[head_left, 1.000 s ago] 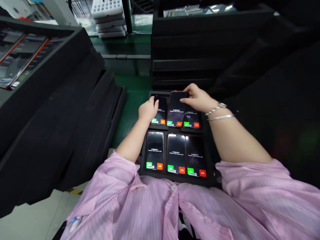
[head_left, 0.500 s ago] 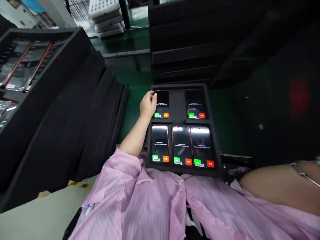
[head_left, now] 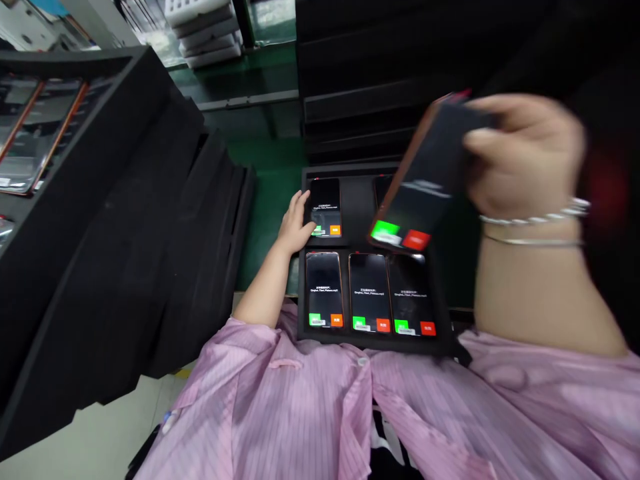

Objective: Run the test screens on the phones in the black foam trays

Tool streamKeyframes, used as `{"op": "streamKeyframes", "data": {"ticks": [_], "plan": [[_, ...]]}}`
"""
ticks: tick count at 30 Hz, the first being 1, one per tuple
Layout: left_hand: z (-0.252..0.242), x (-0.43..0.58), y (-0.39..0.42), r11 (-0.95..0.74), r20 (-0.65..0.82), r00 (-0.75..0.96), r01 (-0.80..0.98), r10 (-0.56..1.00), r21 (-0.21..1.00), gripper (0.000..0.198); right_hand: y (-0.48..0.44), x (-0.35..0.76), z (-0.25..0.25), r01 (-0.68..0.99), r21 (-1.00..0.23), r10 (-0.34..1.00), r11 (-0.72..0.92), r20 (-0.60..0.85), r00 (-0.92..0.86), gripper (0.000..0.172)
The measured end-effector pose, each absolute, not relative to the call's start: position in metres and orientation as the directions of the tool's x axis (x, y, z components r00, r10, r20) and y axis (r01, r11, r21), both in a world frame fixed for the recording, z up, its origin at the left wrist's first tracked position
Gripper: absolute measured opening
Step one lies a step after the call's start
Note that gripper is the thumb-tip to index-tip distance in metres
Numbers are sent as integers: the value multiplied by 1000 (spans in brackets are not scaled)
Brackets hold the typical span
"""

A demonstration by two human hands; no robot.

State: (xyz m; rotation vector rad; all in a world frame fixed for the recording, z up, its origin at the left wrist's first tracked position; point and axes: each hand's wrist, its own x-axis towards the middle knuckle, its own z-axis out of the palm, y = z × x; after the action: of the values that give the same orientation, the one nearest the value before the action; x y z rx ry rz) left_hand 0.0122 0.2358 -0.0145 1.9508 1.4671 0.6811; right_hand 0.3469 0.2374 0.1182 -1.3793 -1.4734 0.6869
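A black foam tray lies in front of me with several phones in its slots, each screen showing a green and a red button. My right hand is raised above the tray's right side and grips a phone by its top end, tilted, screen toward me; both are blurred by motion. My left hand rests at the tray's far left, its fingers touching the left edge of the far-left phone. The far middle slot holds no phone. The near row holds three phones.
Stacks of black foam trays rise on the left, the top one holding phones. More black trays stand behind the work tray. White trays sit far back on the green surface. Pink sleeves fill the foreground.
My right hand lifted a phone from the far middle slot, swung out of view to the right, and now holds a phone high above the tray's right side. The left hand stayed at the far-left phone.
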Motion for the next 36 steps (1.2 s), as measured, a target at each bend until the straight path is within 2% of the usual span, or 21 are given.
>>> {"op": "streamKeyframes", "data": {"ticks": [2,5,8,10,12,14,17,20,22,26,29,31,33,36], "plan": [[-16,12,238,-214,45,261,666,964,714,93,257,332,104,419,-905,987,67,120,102,33],[-20,12,239,-226,54,268,669,962,708,96,293,309,74,493,-863,993,-114,-115,28,36],[-25,10,240,-269,103,282,653,954,708,93,320,296,45,551,-823,987,-138,-161,8,36],[-30,9,241,-299,143,287,633,947,714,90,329,295,31,591,-800,991,-107,-137,-5,37],[-37,7,244,-326,190,281,597,941,733,86,325,299,25,641,-767,999,-29,-47,-11,38],[-45,6,248,-354,246,263,550,933,756,82,307,307,30,693,-713,992,106,121,-28,41],[-53,4,253,-397,320,235,501,918,769,74,253,323,48,718,-602,914,349,388,-118,38],[-57,3,255,-425,363,221,487,905,763,68,196,338,56,708,-514,843,485,490,-221,26],[-58,3,255,-435,384,207,486,900,758,65,171,346,47,717,-477,835,509,476,-276,26],[-64,4,259,-444,415,174,487,893,752,60,160,347,17,768,-450,879,455,362,-309,25],[-73,8,264,-449,433,145,457,889,768,61,168,330,6,748,-453,863,486,385,-327,27],[-79,11,261,-428,428,103,426,898,797,59,173,314,4,718,-459,848,522,371,-379,29],[-83,12,247,-393,403,62,398,913,829,59,173,301,8,716,-465,854,520,297,-427,29],[-79,8,193,-359,342,113,381,933,852,66,151,296,26,707,-491,861,509,273,-429,30]]}}
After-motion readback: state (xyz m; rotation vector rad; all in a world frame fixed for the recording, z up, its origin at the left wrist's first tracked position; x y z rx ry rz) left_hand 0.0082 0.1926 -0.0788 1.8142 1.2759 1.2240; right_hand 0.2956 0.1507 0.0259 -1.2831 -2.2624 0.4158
